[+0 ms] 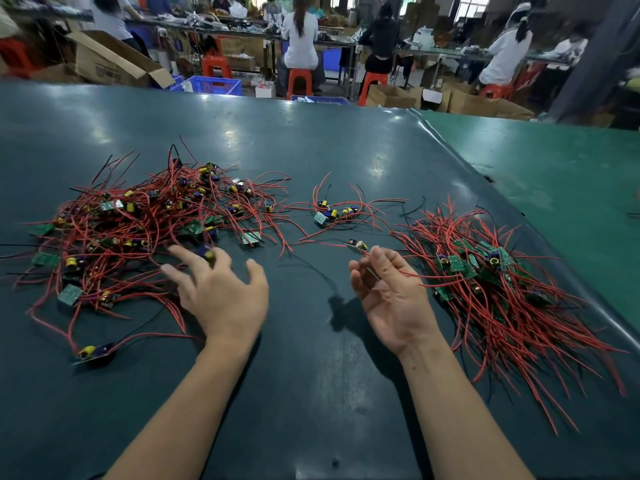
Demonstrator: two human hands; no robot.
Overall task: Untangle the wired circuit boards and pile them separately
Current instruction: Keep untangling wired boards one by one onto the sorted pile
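Note:
A big tangled heap of small green circuit boards with red and black wires [138, 223] covers the left of the dark table. A sorted pile of boards with wires combed one way [485, 282] lies at the right. A small cluster of a few boards [334, 213] sits between them, further back. My left hand [221, 292] hovers palm down with fingers spread at the tangled heap's near edge, holding nothing. My right hand [388, 292] is palm up and pinches the wires of one small board [356, 244] that sticks out past its fingertips.
One stray board with a yellow part [91, 351] lies alone at the near left. The dark mat [311, 393] ends at a raised seam on the right, beside a green surface [554, 174]. Beyond the table's far edge people sit at benches among red stools and cardboard boxes.

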